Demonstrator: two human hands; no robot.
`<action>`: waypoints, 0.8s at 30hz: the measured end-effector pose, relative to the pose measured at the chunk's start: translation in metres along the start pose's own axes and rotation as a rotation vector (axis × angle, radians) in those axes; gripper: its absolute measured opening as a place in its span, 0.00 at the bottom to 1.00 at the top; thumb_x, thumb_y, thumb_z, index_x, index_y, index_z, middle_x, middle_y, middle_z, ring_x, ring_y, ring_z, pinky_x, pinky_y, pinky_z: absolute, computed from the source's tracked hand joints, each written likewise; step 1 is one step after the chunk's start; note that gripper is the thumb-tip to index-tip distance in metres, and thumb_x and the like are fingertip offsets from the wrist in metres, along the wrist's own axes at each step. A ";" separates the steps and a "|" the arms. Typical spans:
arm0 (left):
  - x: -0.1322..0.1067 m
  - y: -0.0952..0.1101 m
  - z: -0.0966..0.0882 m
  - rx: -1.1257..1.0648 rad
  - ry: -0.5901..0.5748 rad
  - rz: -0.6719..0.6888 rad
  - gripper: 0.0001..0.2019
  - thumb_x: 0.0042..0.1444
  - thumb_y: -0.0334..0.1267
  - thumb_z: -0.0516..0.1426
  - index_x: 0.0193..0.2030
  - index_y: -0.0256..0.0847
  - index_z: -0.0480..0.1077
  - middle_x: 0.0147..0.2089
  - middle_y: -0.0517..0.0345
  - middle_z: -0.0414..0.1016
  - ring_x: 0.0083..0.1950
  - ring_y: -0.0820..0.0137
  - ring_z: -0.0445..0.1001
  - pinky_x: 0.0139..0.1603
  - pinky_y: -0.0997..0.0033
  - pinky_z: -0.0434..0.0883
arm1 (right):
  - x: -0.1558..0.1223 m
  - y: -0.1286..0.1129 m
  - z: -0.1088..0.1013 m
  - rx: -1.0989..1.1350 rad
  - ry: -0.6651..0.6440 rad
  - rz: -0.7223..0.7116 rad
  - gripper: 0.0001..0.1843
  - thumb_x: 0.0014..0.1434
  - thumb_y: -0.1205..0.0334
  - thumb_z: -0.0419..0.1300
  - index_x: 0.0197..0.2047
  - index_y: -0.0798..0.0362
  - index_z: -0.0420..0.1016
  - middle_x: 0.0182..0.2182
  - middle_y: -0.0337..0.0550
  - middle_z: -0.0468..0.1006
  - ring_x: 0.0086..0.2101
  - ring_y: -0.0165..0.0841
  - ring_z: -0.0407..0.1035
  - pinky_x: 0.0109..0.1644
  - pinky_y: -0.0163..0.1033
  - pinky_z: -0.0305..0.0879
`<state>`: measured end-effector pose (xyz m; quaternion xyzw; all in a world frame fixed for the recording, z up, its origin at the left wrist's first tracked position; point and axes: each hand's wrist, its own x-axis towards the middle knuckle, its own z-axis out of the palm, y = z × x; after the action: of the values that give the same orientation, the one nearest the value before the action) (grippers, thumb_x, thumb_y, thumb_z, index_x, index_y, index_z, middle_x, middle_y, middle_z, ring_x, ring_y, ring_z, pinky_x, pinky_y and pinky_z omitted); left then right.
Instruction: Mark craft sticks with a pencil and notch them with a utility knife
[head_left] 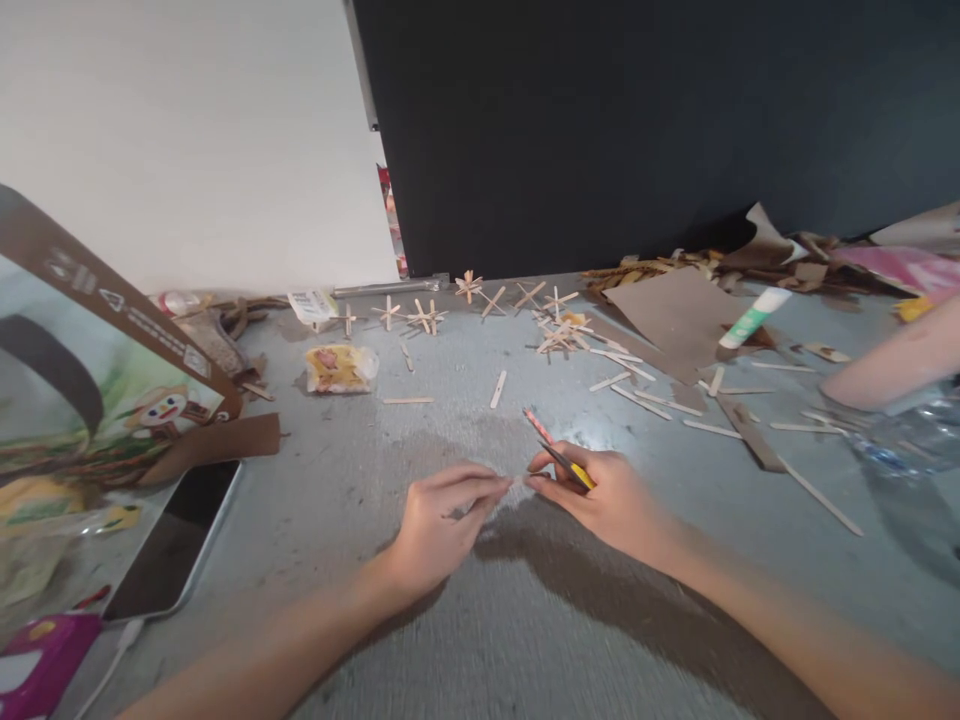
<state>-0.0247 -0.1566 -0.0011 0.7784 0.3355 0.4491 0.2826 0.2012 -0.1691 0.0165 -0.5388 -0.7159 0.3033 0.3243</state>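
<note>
My left hand (pixel 450 515) is closed in a pinch, its fingertips on a small pale piece (pixel 517 481) that looks like a bit of craft stick. Just to the right, my right hand (pixel 600 500) is closed around a slim yellow-and-dark tool (pixel 576 468), its dark pointed end toward the upper left; its exact kind is unclear. The right fingertips nearly meet the left ones at the pale piece. Beyond them lies a red-and-white pencil-like stick (pixel 538 425), partly hidden by the right hand. A single craft stick (pixel 498 389) rests farther up the grey surface.
Star-shaped craft-stick pieces (pixel 425 317) line the back. Loose sticks (pixel 645 402) are scattered to the right, near brown cardboard (pixel 667 315), a green-and-white tube (pixel 754 318) and another person's arm (pixel 900 350). At left are a phone (pixel 176 540), a printed bag (pixel 112 330) and a yellow packet (pixel 341 369).
</note>
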 end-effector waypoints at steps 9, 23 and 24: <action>0.005 -0.001 0.001 0.026 -0.063 -0.047 0.11 0.67 0.35 0.57 0.44 0.41 0.83 0.38 0.51 0.85 0.37 0.69 0.81 0.39 0.70 0.78 | -0.001 0.007 -0.001 -0.158 -0.044 -0.029 0.10 0.68 0.53 0.58 0.40 0.49 0.75 0.28 0.39 0.79 0.25 0.33 0.71 0.31 0.36 0.61; 0.006 -0.009 0.001 0.171 -0.193 -0.166 0.10 0.67 0.35 0.56 0.43 0.44 0.81 0.40 0.52 0.84 0.42 0.64 0.80 0.47 0.63 0.76 | -0.001 0.017 -0.015 -0.420 -0.028 -0.282 0.15 0.75 0.54 0.49 0.41 0.49 0.73 0.25 0.40 0.77 0.21 0.32 0.68 0.26 0.36 0.51; 0.006 -0.011 0.001 0.180 -0.192 -0.156 0.10 0.67 0.35 0.56 0.43 0.44 0.81 0.40 0.52 0.83 0.43 0.64 0.79 0.48 0.63 0.76 | -0.001 0.018 -0.016 -0.468 -0.028 -0.326 0.16 0.75 0.55 0.49 0.41 0.49 0.75 0.25 0.41 0.77 0.21 0.32 0.68 0.26 0.37 0.49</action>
<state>-0.0248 -0.1456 -0.0063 0.8116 0.4052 0.3174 0.2762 0.2239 -0.1643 0.0120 -0.4724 -0.8482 0.0809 0.2255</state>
